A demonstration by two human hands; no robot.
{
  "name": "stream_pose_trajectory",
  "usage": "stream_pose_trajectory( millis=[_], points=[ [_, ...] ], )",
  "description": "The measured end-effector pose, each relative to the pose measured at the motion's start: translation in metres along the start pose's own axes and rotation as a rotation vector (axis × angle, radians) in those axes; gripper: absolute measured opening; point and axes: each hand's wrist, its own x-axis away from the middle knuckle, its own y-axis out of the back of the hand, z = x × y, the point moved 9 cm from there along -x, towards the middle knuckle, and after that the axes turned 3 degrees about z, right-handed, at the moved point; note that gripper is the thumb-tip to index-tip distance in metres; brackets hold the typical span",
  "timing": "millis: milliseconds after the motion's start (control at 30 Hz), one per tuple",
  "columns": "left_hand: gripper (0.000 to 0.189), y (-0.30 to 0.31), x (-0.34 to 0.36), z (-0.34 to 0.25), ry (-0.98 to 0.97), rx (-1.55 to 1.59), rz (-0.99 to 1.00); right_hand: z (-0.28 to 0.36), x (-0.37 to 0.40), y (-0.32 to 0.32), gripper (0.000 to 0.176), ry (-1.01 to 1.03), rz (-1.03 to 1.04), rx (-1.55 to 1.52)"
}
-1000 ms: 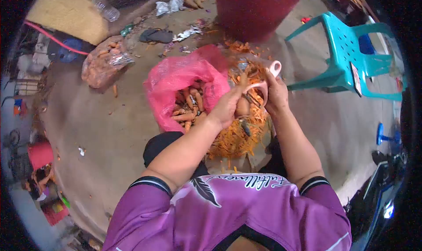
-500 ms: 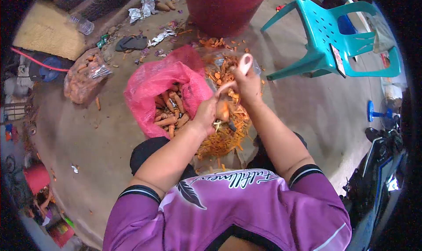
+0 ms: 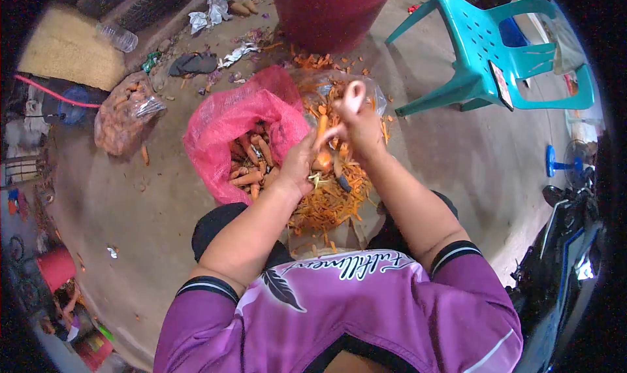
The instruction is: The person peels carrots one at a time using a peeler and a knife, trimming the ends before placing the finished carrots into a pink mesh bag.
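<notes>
My left hand (image 3: pixel 299 166) is closed around an orange carrot (image 3: pixel 322 126), which points away from me over a heap of orange peelings (image 3: pixel 330 206). Just to its right, my right hand (image 3: pixel 364 130) grips a pale pink peeler (image 3: pixel 354 95) with a hole in its handle end. Motion smears the peeler, and my fingers hide part of it. Left of my left hand, a pink woven sack (image 3: pixel 215 128) lies with its mouth toward me, full of unpeeled carrots (image 3: pixel 245 177). A small dark blue object (image 3: pixel 343 183) rests on the peelings.
A teal plastic chair (image 3: pixel 467 46) with a phone-like object (image 3: pixel 501 84) on it stands at right. Behind the peelings is a large dark red container (image 3: pixel 330 14). A clear bag of carrots (image 3: pixel 123 118) and a dark slipper (image 3: pixel 193 64) lie at left. A motorcycle (image 3: pixel 555 268) stands at far right.
My right hand and the peeler have shifted slightly left and toward my left hand. More of the carrot shows above my left hand, which has moved a little left.
</notes>
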Motion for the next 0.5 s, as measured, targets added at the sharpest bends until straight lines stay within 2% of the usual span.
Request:
stream_pose_trajectory(
  millis=[33,67,133,200,267,333,433,500],
  points=[
    [0.035,-0.003,-0.001,0.001,0.008,0.0,0.04,-0.003,-0.016,0.018,0.022,0.007,-0.09,0.066],
    [0.035,-0.008,0.001,0.008,0.039,0.023,0.104,-0.009,-0.034,0.038,0.023,0.06,-0.154,-0.104],
    [0.035,-0.015,0.006,-0.002,-0.043,-0.13,0.051,-0.002,-0.043,0.06,0.022,0.149,-0.23,-0.328],
    [0.039,-0.011,0.002,-0.017,-0.187,-0.349,0.022,-0.004,-0.044,0.06,0.023,0.113,-0.193,-0.212],
    [0.041,-0.025,0.012,-0.042,-0.336,-0.736,-0.057,0.002,-0.037,0.046,0.024,0.117,-0.118,-0.145],
    [0.048,-0.025,0.015,-0.046,-0.329,-0.989,-0.08,0.006,-0.028,0.034,0.024,0.104,-0.061,-0.235],
    [0.058,-0.046,0.027,-0.054,-0.602,-1.319,-0.047,-0.006,-0.032,0.03,0.025,0.019,0.026,-0.289],
    [0.063,-0.033,0.018,-0.047,-0.46,-1.088,-0.002,-0.012,-0.026,0.025,0.025,-0.082,0.057,-0.383]
  ],
)
